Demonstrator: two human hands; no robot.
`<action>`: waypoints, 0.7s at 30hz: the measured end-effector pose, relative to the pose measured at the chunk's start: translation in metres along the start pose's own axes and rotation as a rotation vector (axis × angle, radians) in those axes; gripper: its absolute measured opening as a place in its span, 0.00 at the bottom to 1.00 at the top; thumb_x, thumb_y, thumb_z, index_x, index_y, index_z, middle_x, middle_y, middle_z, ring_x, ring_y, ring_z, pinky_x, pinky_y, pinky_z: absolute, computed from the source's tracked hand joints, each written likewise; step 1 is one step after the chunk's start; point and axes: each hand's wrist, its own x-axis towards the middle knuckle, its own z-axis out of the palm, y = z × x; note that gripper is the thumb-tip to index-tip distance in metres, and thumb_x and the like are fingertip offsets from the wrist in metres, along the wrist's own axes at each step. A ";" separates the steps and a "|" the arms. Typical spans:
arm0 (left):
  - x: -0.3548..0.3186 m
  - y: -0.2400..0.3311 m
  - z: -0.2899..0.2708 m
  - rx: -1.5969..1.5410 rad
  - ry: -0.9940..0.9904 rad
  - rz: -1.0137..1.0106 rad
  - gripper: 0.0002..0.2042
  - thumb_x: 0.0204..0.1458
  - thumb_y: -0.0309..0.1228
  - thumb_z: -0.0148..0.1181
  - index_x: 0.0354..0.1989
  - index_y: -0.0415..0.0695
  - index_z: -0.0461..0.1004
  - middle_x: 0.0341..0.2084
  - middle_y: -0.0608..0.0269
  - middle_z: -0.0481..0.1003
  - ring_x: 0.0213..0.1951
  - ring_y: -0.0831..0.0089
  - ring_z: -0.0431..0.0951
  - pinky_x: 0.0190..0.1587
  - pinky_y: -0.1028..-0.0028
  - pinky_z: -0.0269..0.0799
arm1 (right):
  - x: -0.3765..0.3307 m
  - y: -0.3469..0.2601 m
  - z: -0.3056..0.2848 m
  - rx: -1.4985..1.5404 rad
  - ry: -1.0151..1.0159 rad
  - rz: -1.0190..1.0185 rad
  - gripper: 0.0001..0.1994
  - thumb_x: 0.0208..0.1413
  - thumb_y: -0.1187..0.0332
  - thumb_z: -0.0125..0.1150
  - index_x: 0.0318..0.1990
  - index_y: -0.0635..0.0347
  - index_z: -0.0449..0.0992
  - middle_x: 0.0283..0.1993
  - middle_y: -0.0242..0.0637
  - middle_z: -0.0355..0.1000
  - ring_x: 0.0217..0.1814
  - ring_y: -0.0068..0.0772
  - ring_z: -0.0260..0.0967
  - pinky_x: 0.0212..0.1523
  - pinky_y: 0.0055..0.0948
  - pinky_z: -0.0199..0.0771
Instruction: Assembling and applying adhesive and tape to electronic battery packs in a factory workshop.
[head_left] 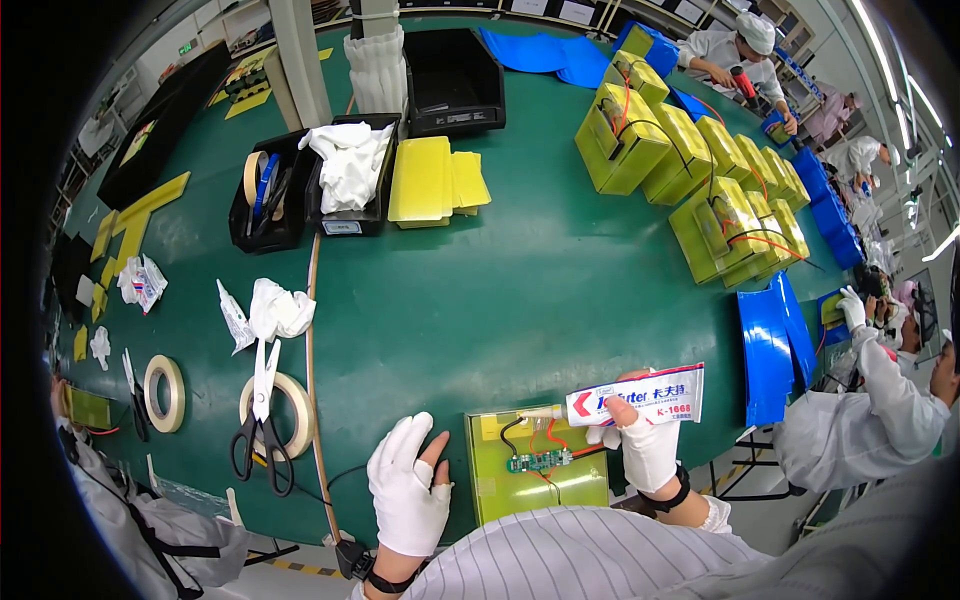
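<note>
My right hand (648,448), in a white glove, grips a white glue tube (640,397) held level, its nozzle pointing left over the top edge of a yellow-green battery pack (492,488). The pack lies at the table's near edge and carries a small green circuit board (538,461) with red and black wires. My left hand (408,485), also gloved with bare fingertips, rests flat on the green mat just left of the pack, fingers spread, holding nothing.
Scissors (262,420) lie across a tape roll (292,412); another roll (165,392) sits further left. Black bins (268,222) with tape and white cloths (352,160) stand behind, beside yellow sheets (432,180). Several yellow packs (700,170) crowd the right. Other workers stand right and far back.
</note>
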 end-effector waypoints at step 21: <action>0.001 0.001 0.000 0.008 -0.005 -0.003 0.22 0.39 0.20 0.68 0.47 0.45 0.81 0.54 0.58 0.72 0.58 0.54 0.71 0.60 0.60 0.64 | -0.002 -0.001 -0.001 0.009 0.037 -0.019 0.16 0.55 0.63 0.68 0.43 0.58 0.68 0.30 0.38 0.78 0.22 0.22 0.74 0.19 0.17 0.65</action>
